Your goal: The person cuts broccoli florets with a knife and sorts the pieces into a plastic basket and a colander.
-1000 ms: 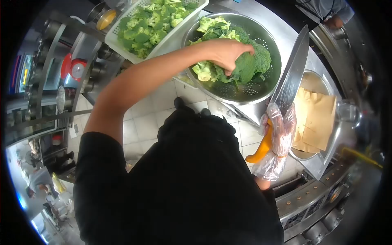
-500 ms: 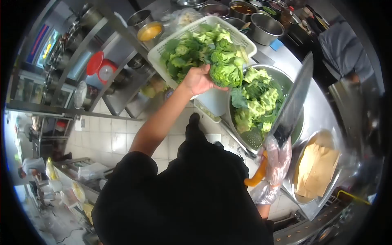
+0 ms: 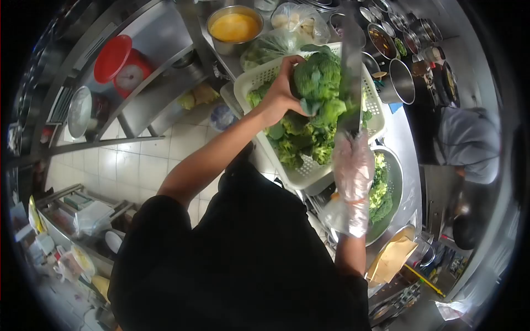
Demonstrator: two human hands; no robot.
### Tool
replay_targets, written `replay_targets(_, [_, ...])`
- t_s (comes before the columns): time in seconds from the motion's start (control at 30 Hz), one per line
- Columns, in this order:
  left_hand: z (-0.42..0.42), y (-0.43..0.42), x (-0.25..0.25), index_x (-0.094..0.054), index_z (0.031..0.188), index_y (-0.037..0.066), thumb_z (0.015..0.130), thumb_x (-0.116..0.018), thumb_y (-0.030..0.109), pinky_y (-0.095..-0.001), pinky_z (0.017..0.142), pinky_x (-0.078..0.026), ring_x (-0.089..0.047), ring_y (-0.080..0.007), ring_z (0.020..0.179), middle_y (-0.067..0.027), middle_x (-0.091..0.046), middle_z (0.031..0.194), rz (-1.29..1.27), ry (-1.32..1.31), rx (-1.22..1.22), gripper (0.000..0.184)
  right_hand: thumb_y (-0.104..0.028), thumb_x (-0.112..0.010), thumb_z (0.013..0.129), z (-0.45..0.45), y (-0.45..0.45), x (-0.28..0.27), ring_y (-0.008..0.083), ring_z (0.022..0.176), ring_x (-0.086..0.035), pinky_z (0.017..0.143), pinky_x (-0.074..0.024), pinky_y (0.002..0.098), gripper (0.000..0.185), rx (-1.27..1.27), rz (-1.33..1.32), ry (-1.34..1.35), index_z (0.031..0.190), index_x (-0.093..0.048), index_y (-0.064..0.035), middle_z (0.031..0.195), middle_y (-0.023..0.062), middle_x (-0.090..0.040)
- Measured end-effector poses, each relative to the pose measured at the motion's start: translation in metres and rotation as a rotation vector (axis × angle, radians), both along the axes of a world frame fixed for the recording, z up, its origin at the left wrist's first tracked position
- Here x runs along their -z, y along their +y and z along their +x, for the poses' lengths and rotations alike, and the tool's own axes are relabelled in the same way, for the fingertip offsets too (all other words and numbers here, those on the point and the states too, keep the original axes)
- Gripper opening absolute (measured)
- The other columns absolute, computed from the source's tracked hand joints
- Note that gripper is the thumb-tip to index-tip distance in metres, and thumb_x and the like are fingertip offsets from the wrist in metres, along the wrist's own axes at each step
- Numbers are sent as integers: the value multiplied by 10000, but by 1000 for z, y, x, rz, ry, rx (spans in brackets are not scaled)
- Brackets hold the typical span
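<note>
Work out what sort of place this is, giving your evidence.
Probably a commercial kitchen: broccoli fills a large white basket, a red dial scale sits on metal shelving, and many metal bowls and pots crowd the counter.

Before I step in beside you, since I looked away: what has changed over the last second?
The left hand has lifted a broccoli head out of the colander and carried it over the white basket. The gloved right hand has brought the knife from beside the colander to over the basket, next to that head. The right hand's hold on the knife stayed; broccoli remains in both containers.
</note>
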State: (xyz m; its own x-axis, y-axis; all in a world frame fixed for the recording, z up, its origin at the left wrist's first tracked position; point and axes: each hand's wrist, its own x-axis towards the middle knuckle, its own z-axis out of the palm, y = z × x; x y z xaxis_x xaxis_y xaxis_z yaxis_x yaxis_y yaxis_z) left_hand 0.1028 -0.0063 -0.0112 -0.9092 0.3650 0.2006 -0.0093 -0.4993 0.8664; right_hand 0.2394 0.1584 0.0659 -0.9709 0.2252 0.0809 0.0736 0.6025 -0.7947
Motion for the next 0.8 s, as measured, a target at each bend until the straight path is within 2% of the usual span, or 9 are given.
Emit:
replay_targets(0.03, [-5, -1, 1, -286, 1342, 98, 510, -765, -83, -333, 983, -397, -446, -238, 1180, -115, -433, 1223, -168, 212, -145, 978, -131, -575, 967, -1, -10, -17, 110, 612, -558, 511, -449, 292, 233, 55, -440, -161, 1163, -552, -6, 732, 64, -576])
replay_targets(0.1, [-16, -6, -5, -291, 1309, 90, 481, -768, -71, -314, 1005, -344, -427, -234, 1165, -113, -424, 1194, -249, 168, -91, 970, -121, -565, 966, -6, -18, -42, 115, 639, -563, 541, -454, 278, 250, 127, -515, -285, 1181, -539, 4, 814, 43, -603])
replay_targets(0.27, [-36, 1, -2, -262, 1332, 50, 447, -779, -15, -345, 1078, -272, -393, -283, 1220, -134, -386, 1257, -371, 409, -269, 1027, -105, -532, 981, -9, -20, -35, 176, 698, -617, 622, -511, 282, 243, 262, -243, 50, 1192, -532, 15, 908, 78, -639])
replay_targets(0.4, [-36, 11, -1, -281, 1307, 39, 446, -902, 176, -419, 1099, -248, -351, -316, 1278, -159, -352, 1313, -389, 627, -323, 1071, -90, -579, 959, -15, -9, -8, 214, 867, -658, 698, -523, 307, 231, 110, 474, 207, 1167, -537, 2, 1083, 110, -659])
replay_targets(0.47, [-37, 15, 0, -352, 1198, 89, 561, -915, 276, -484, 1068, -286, -376, -357, 1262, -184, -346, 1291, -378, 755, -340, 871, -117, -571, 968, -12, -6, 24, 172, 581, -519, 552, -449, 315, 172, 56, 22, 136, 1115, -566, -28, 752, 37, -580])
replay_targets(0.5, [-44, 17, 3, -352, 1198, 89, 561, -915, 276, -484, 1068, -286, -376, -357, 1262, -184, -346, 1291, -384, 772, -328, 871, -117, -571, 968, -12, -8, 18, 172, 581, -519, 552, -449, 315, 172, 68, 10, 149, 1115, -566, -28, 752, 37, -580])
replay_targets(0.57, [-53, 18, 11, -390, 1151, 136, 600, -897, 207, -485, 1026, -343, -412, -383, 1236, -188, -343, 1271, -354, 1061, -394, 752, -122, -556, 950, -2, -16, -12, 121, 645, -556, 545, -438, 256, 231, 269, -787, -159, 1151, -553, -9, 808, 50, -593])
replay_targets(0.63, [-59, 9, 7, -411, 1101, 160, 613, -871, 113, -510, 984, -392, -431, -424, 1220, -184, -344, 1237, -378, 1089, -332, 673, -163, -586, 941, 3, -6, -28, 99, 582, -534, 474, -407, 226, 282, 260, -545, -232, 1181, -548, -20, 790, 26, -586])
replay_targets(0.8, [-78, 8, 1, -484, 971, 188, 571, -748, -10, -559, 944, -433, -455, -506, 1198, -155, -352, 1206, -324, 1337, -342, 519, -167, -586, 950, -2, -18, 3, 100, 574, -529, 480, -414, 230, 271, 424, -691, 105, 1176, -553, -21, 752, 18, -576])
